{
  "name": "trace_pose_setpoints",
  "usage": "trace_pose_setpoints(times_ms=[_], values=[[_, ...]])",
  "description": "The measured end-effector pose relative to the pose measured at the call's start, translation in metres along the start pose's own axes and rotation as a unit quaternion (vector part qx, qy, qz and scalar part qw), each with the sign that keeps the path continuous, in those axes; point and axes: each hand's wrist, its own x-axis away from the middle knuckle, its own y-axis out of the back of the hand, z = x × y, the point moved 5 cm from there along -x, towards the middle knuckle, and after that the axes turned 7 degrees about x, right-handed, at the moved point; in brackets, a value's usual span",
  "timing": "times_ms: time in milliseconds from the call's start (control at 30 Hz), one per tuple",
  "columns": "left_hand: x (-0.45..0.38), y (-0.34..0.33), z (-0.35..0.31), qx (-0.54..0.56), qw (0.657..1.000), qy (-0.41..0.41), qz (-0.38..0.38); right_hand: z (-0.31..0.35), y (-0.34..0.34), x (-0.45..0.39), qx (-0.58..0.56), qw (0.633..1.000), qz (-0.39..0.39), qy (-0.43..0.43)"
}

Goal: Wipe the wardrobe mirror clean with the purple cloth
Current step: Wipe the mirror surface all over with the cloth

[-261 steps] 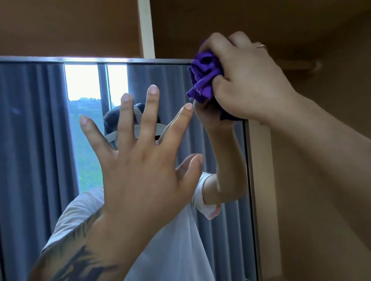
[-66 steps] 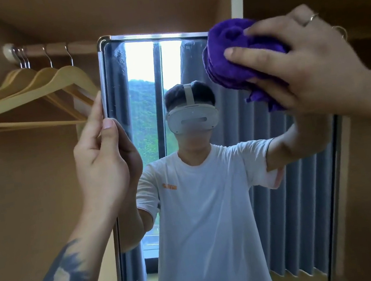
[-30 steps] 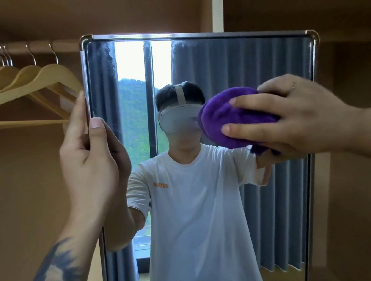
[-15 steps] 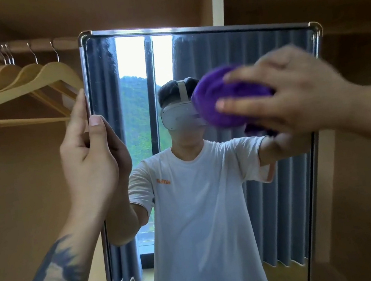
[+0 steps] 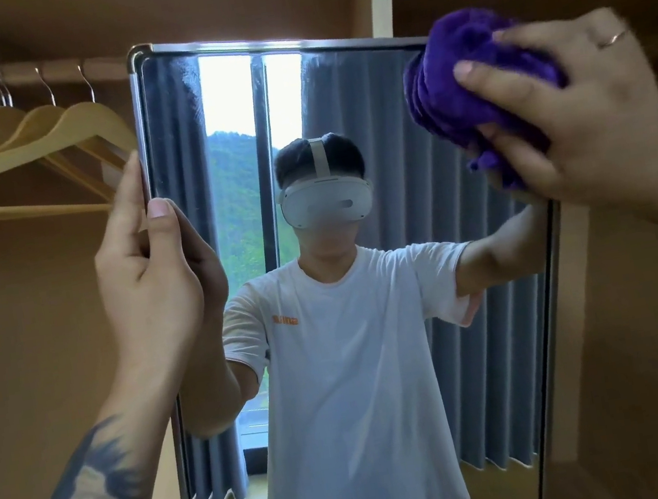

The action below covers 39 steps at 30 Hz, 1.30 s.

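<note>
Wiping underway: right hand [image 5: 584,112] grips the bunched cloth [image 5: 465,88] at the mirror's [image 5: 342,119] upper right corner, fingers curled around it. Left hand [image 5: 150,267] pinches the left frame edge. Next, probably sweep across the streaky upper-left glass.

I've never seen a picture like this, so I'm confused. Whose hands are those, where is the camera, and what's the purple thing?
The camera sits on a person's head, so you see what they see. That is why they appear in the wardrobe mirror wearing a white headset. The left hand holds the mirror's left edge, with its fingers behind the frame and its thumb in front. The right hand grips a bunched purple cloth at the mirror's top right corner. Wooden hangers hang on a rail to the left.
</note>
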Motion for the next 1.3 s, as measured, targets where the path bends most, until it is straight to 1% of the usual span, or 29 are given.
trace_pose_setpoints(times_ms=[33, 67, 133, 167, 200, 300, 333, 367, 400, 500, 533, 567, 600, 667, 700, 733, 767, 800, 833, 900, 933, 967, 1000, 1067, 1100, 1133, 1167, 1267, 1300], values=[[0.000, 0.001, 0.000, -0.002, 1.000, 0.004, 0.001, 0.014, 0.000, 0.003, -0.004, 1.000, -0.001, 0.027], [0.000, 0.001, -0.001, -0.004, 1.000, 0.009, 0.003, 0.029, 0.001, 0.008, -0.014, 0.995, 0.001, 0.094], [0.001, 0.001, -0.005, -0.009, 1.000, 0.012, 0.004, 0.041, 0.003, 0.016, -0.017, 0.970, 0.017, 0.240], [0.002, 0.001, -0.008, -0.015, 1.000, 0.012, 0.003, 0.033, 0.002, 0.015, -0.010, 0.965, 0.027, 0.261], [0.002, -0.001, -0.011, -0.018, 1.000, 0.013, 0.003, 0.020, 0.001, 0.011, -0.005, 0.971, 0.033, 0.236], [0.004, -0.003, -0.018, -0.020, 1.000, 0.018, 0.009, -0.012, 0.004, 0.003, -0.006, 0.998, 0.040, 0.038], [0.005, -0.003, -0.020, -0.023, 1.000, 0.019, 0.010, -0.009, 0.005, 0.003, -0.007, 0.999, 0.037, 0.006], [0.005, -0.004, -0.022, -0.026, 0.999, 0.020, 0.010, 0.002, 0.007, 0.005, -0.012, 0.999, 0.031, 0.006], [0.005, -0.004, -0.023, -0.029, 0.999, 0.021, 0.008, 0.019, 0.008, 0.007, -0.024, 0.999, 0.027, 0.038], [0.005, -0.004, -0.023, -0.037, 0.999, 0.024, 0.003, 0.072, 0.010, 0.010, -0.067, 0.972, 0.048, 0.219], [0.005, -0.004, -0.023, -0.039, 0.999, 0.025, 0.003, 0.082, 0.009, 0.006, -0.070, 0.962, 0.058, 0.257], [0.005, -0.003, -0.023, -0.039, 0.999, 0.024, 0.003, 0.086, 0.008, -0.002, -0.067, 0.960, 0.059, 0.265], [0.005, -0.003, -0.024, -0.038, 0.999, 0.024, 0.004, 0.084, 0.006, -0.015, -0.061, 0.968, 0.055, 0.237], [0.006, -0.002, -0.024, -0.035, 0.999, 0.025, 0.003, 0.071, 0.006, -0.047, -0.047, 0.994, 0.032, 0.095], [0.006, -0.002, -0.024, -0.033, 0.999, 0.028, 0.002, 0.065, 0.005, -0.058, -0.047, 0.998, 0.023, 0.020], [0.006, -0.002, -0.025, -0.030, 0.999, 0.032, 0.003, 0.067, 0.004, -0.063, -0.054, 0.998, 0.025, -0.033], [0.007, -0.002, -0.026, -0.025, 0.999, 0.037, 0.004, 0.076, 0.004, -0.063, -0.060, 0.997, 0.029, -0.040], [0.007, -0.003, -0.026, -0.020, 0.999, 0.042, 0.003, 0.093, 0.005, -0.059, -0.062, 0.998, 0.030, 0.001], [0.008, -0.004, -0.025, -0.018, 0.999, 0.048, 0.001, 0.112, 0.006, -0.052, -0.065, 0.994, 0.031, 0.078], [0.010, -0.007, -0.025, -0.016, 0.998, 0.063, -0.003, 0.136, 0.009, -0.040, -0.070, 0.968, 0.051, 0.236], [0.011, -0.008, -0.025, -0.010, 0.997, 0.070, -0.004, 0.135, 0.009, -0.042, -0.064, 0.959, 0.056, 0.269], [0.011, -0.009, -0.026, -0.004, 0.997, 0.075, -0.004, 0.129, 0.007, -0.048, -0.055, 0.962, 0.051, 0.263], [0.010, -0.010, -0.025, -0.001, 0.997, 0.080, -0.003, 0.118, 0.005, -0.057, -0.048, 0.974, 0.046, 0.219], [0.010, -0.010, -0.024, 0.000, 0.996, 0.086, -0.001, 0.098, 0.005, -0.071, -0.052, 0.996, 0.029, 0.069], [0.010, -0.010, -0.024, 0.001, 0.996, 0.086, -0.001, 0.096, 0.005, -0.070, -0.061, 0.998, 0.025, 0.005], [0.010, -0.009, -0.025, 0.003, 0.996, 0.087, -0.002, 0.104, 0.005, -0.066, -0.070, 0.997, 0.026, -0.022], [0.010, -0.009, -0.025, 0.007, 0.996, 0.088, -0.003, 0.119, 0.005, -0.061, -0.074, 0.997, 0.028, 0.000], [0.010, -0.010, -0.024, 0.017, 0.996, 0.092, -0.002, 0.161, 0.011, -0.046, -0.076, 0.978, 0.039, 0.193], [0.011, -0.011, -0.024, 0.019, 0.996, 0.092, -0.001, 0.158, 0.011, -0.050, -0.072, 0.975, 0.039, 0.209]])
